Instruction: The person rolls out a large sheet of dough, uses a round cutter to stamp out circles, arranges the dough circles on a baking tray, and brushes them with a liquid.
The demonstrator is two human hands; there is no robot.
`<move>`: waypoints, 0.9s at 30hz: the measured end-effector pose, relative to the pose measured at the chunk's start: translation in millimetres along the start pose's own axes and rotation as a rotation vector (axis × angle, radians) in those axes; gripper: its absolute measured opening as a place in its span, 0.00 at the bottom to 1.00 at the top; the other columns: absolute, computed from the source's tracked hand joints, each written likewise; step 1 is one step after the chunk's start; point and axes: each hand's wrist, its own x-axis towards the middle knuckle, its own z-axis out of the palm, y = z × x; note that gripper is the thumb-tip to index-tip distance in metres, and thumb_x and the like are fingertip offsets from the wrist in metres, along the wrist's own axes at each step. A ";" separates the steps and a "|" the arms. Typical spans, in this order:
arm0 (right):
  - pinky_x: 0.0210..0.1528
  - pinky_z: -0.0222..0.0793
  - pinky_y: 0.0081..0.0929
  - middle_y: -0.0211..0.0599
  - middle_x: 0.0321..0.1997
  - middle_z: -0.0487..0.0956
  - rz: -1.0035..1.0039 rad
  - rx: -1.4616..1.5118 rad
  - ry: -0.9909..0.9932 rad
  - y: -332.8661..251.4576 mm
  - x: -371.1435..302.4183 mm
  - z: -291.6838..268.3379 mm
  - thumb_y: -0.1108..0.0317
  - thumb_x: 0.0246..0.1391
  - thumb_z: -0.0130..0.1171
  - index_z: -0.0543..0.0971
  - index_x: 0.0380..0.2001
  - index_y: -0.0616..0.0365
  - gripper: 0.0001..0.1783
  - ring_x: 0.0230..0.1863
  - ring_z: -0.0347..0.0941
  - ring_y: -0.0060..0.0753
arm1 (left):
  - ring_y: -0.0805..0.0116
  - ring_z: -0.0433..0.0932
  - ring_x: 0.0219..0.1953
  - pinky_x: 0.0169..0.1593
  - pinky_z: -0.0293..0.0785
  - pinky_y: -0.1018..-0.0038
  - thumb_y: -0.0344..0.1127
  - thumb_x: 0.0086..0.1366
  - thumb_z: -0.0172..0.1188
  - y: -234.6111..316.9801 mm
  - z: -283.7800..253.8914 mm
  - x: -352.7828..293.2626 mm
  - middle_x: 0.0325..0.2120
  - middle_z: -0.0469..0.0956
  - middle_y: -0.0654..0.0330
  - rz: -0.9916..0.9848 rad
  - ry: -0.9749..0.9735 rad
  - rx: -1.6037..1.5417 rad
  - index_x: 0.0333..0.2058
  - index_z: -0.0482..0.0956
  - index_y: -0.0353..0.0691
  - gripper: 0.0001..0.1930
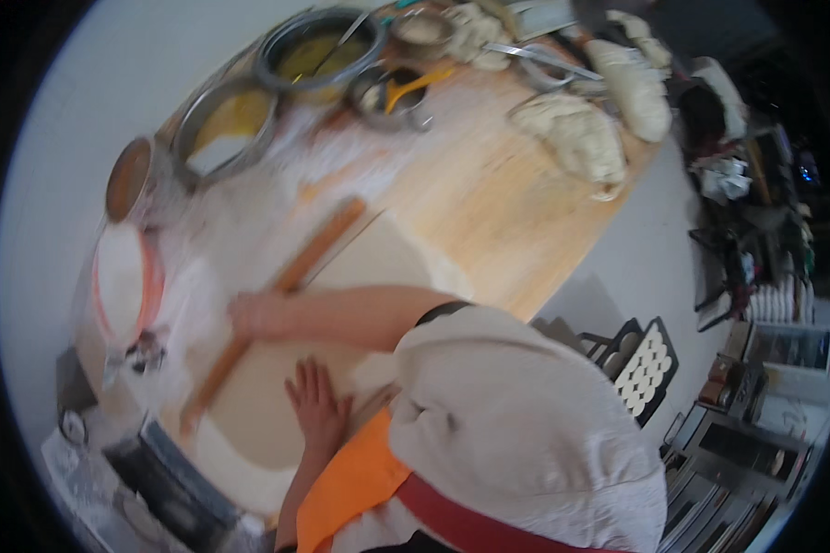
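I have the right hand point(254, 316) on the pin point(321, 245) left of centre in the frame, its forearm crossing from the middle. The fingers blur there, so I cannot tell whether they grasp the wood or only press on it. The pin slants from just above centre down to the lower left, lying across a wide, thin sheet of dough point(263, 405).

My left hand point(318, 404) is over the sheet, below the right forearm, released, with fingers spread and holding nothing; I cannot tell whether it touches the dough.

The table point(475, 207) shows bare wood above centre and white powder toward the left. Along its upper-left edge I see a pot point(304, 60) of yellowish liquid, a bowl point(226, 120) with yellow contents, and a smaller bowl with an orange spatula point(401, 89) across it. A red-rimmed tub point(120, 286) stands at the left. A dough lump point(572, 138) lies upper right, and a dark tray point(657, 398) of pale rounds sits right of centre, lower down.
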 end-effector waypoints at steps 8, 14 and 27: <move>0.51 0.64 0.32 0.34 0.37 0.76 0.023 -0.179 0.056 -16.9 -29.5 -6.6 0.68 0.45 0.55 0.80 0.28 0.55 0.07 0.46 0.69 0.38 | 0.47 0.49 0.68 0.66 0.39 0.44 0.45 0.56 0.60 6.7 -6.1 4.8 0.64 0.56 0.49 -0.025 -0.060 0.003 0.60 0.60 0.34 0.36; 0.53 0.64 0.36 0.39 0.39 0.78 0.086 -0.070 -0.068 -20.6 -44.6 -22.9 0.70 0.47 0.54 0.82 0.29 0.58 0.09 0.49 0.69 0.41 | 0.45 0.48 0.68 0.67 0.37 0.44 0.45 0.56 0.59 0.0 6.5 -6.4 0.65 0.54 0.47 -0.009 -0.069 0.031 0.61 0.58 0.33 0.37; 0.43 0.71 0.36 0.45 0.41 0.80 1.167 -0.764 1.434 164.1 -391.0 -351.9 0.65 0.55 0.56 0.81 0.39 0.56 0.11 0.42 0.76 0.45 | 0.42 0.50 0.67 0.66 0.43 0.46 0.40 0.57 0.56 -8.9 0.1 -49.9 0.64 0.54 0.43 -0.181 -0.046 0.022 0.62 0.57 0.32 0.36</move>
